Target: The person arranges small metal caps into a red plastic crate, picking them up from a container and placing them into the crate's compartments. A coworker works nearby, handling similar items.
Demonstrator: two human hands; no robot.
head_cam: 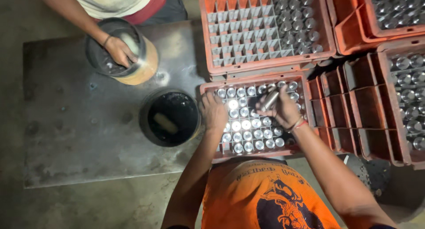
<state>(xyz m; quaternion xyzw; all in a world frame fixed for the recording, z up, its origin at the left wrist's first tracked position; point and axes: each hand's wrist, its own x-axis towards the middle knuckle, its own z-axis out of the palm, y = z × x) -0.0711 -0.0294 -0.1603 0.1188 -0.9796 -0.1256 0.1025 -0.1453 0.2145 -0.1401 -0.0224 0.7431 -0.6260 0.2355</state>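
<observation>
The person is leaning over an orange crate (305, 85) that is sitting at the right edge of a grey metal table (66, 123). The crate is full of small shiny metal tubes (248, 125), each one standing up in its own little square so they are not bumping each other.

The right hand (283, 108) is closing around one metal tube (270, 100). The tube is tilting in the fingers, just above the top rows of the crate, so it is out of its square. The left hand (213, 111) is resting on the left rim of the crate. Its fingers are curling down over the edge and holding nothing else; it looks like it is keeping the crate steady.

Just beside the crate's left side, a round black bowl (170, 118) of dark liquid is sitting on the table, with a pale stick-shaped thing lying in it. It is close, so it is easy to reach.

At the top edge of the table, another person's hand (118, 50) is reaching into a second round tub (146, 65) and gripping something pale.

More orange crates are sitting behind and to the right. One behind (208, 34) is half full of tubes, and one on the right (354, 105) is showing bare slots.
</observation>
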